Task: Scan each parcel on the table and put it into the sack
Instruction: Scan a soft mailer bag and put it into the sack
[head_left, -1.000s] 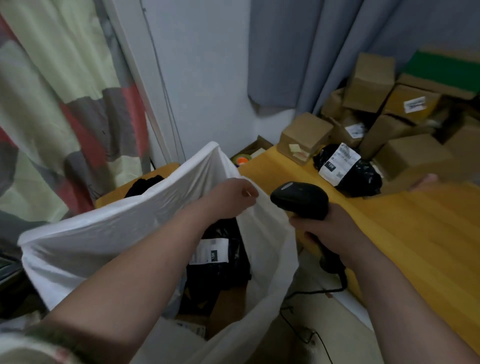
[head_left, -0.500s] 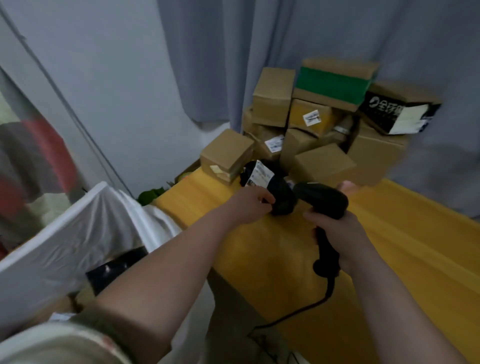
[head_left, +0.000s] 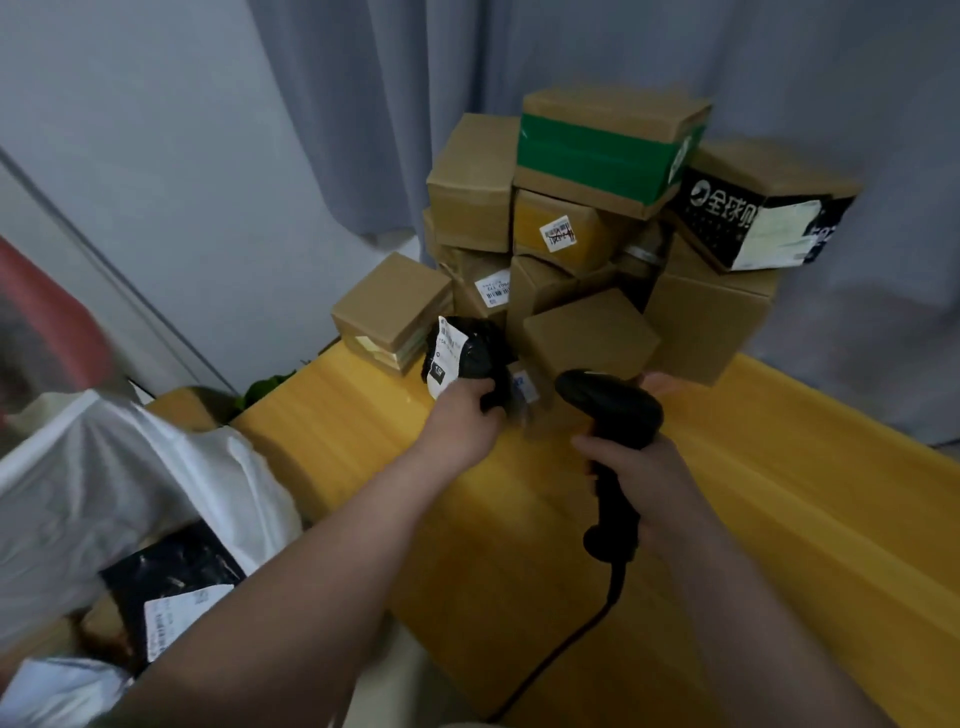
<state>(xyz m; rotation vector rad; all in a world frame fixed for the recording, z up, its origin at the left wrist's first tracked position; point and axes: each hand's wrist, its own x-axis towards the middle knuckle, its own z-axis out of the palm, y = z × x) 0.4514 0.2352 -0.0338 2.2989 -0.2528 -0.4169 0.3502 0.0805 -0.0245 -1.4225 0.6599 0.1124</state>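
My left hand (head_left: 464, 415) grips a black plastic-wrapped parcel (head_left: 480, 349) with a white label, holding it upright just above the yellow table (head_left: 779, 519). To its right, my right hand (head_left: 641, 470) holds a black corded barcode scanner (head_left: 613, 410) by the handle, its head level with the parcel. The white sack (head_left: 119, 478) stands open at the lower left beside the table, with a black labelled parcel (head_left: 171, 582) lying inside it.
A pile of brown cardboard boxes (head_left: 587, 343) is stacked at the table's back against grey curtains, topped by a green-banded box (head_left: 597, 150) and a black printed box (head_left: 748, 218). A single small box (head_left: 389, 306) sits at the left. The scanner cable (head_left: 571, 644) trails off the front edge.
My left hand left the sack's rim, reached to the table and took hold of the black parcel, which is now lifted upright. The view swung right from the sack toward the box pile.
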